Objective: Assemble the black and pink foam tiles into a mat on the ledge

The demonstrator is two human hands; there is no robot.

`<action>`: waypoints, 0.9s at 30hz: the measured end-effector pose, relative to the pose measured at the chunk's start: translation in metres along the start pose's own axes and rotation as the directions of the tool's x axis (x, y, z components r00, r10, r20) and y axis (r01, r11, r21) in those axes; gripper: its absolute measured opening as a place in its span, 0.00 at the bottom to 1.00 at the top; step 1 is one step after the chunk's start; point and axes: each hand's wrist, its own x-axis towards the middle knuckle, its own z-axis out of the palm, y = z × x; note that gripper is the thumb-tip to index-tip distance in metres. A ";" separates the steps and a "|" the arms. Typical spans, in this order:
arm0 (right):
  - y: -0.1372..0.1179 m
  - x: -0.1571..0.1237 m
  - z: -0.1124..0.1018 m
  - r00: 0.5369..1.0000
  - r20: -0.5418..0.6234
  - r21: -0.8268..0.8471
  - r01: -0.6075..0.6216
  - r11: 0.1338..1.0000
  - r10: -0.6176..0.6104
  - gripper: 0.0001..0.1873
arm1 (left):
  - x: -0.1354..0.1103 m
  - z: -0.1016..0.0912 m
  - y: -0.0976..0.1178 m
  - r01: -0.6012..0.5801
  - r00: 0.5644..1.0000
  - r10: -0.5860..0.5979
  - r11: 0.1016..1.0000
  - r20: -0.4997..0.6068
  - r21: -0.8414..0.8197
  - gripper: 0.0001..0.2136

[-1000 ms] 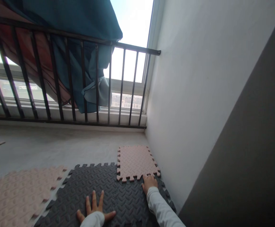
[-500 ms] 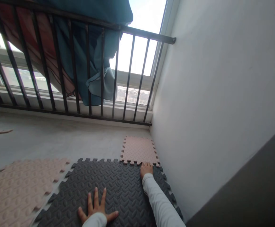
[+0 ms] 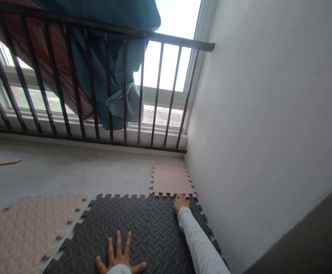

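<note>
A black metal bar railing (image 3: 97,26) is fixed across a window with a white frame (image 3: 166,95), through which bright daylight is admitted. A teal fabric curtain (image 3: 99,68) is seen hanging behind the bars. A smooth white painted wall (image 3: 254,114) is observed at right, above a grey concrete floor (image 3: 54,175).

Foam puzzle mat (image 3: 131,228) on the floor (image 3: 54,177), smaller foam tile (image 3: 171,180) joined at its 12 o'clock, second foam mat (image 3: 29,232) at 9 o'clock, wall (image 3: 257,114) at 3 o'clock, railing (image 3: 83,139) before a window (image 3: 166,95) at 12 o'clock.
</note>
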 end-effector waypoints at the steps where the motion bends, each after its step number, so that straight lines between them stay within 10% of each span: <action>1: 0.001 0.000 0.000 1.000 0.000 0.002 0.011 1.000 -0.011 0.26 | 0.000 0.000 0.000 0.006 1.000 -0.006 1.000 0.003 0.005 0.39; 17: 0.001 -0.008 -0.002 0.998 -0.028 -0.028 0.059 0.998 -0.060 0.25 | 0.005 0.007 -0.003 -0.009 1.000 0.009 1.000 -0.006 0.000 0.40; 22: -0.021 -0.009 -0.013 0.973 -0.187 0.023 0.144 0.989 -0.138 0.17 | 0.005 0.007 -0.003 -0.005 1.000 0.005 1.000 -0.013 0.010 0.40; 27: -0.048 -0.009 -0.013 0.976 -0.100 0.096 0.202 0.975 -0.193 0.18 | 0.003 0.001 -0.003 -0.010 1.000 0.009 1.000 0.019 0.013 0.40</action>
